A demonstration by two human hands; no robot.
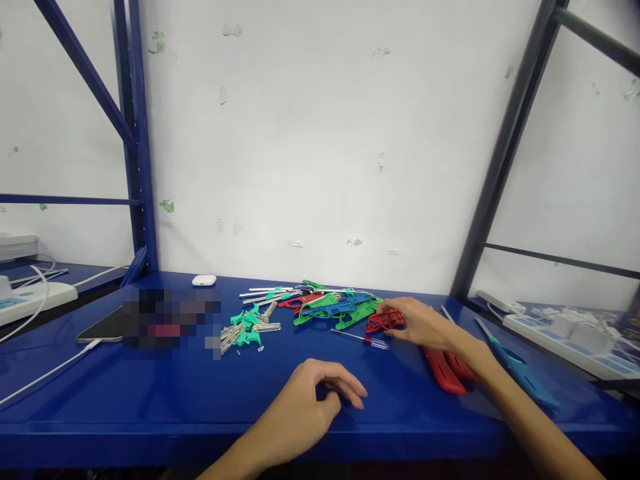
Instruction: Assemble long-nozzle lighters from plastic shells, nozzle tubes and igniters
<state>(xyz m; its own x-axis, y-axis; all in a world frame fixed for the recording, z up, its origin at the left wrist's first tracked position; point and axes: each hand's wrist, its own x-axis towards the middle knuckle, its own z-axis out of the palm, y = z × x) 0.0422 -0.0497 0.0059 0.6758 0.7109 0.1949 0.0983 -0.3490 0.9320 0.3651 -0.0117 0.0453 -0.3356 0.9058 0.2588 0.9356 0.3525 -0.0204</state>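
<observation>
White wall, chipped, some patches green. Blue table before it; blue metal upright left, dark upright right.

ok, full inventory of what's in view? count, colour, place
Frames: several, overlapping, red/green/blue, pile at table centre-back
Screwdriver: 1, clear-and-red handle, before pile
Rods: several, silver, pile's left end
Teal parts: several, teal, left of pile
Clear parts: several, clear, among teal
Red handles: apparently 2, right
Blue handle: 1, blue, far right
Case: 1, white, back left
Phone: 1, dark screen, left, cabled; pixelation beside it unreadable
Power strips: 2, white, one each side
Table: 1, blue, under parts
Posts: 2, blue left, dark right
Wall: 1, white, behind
Hands: 2, bare; left hand front centre, right hand at red frames
</observation>
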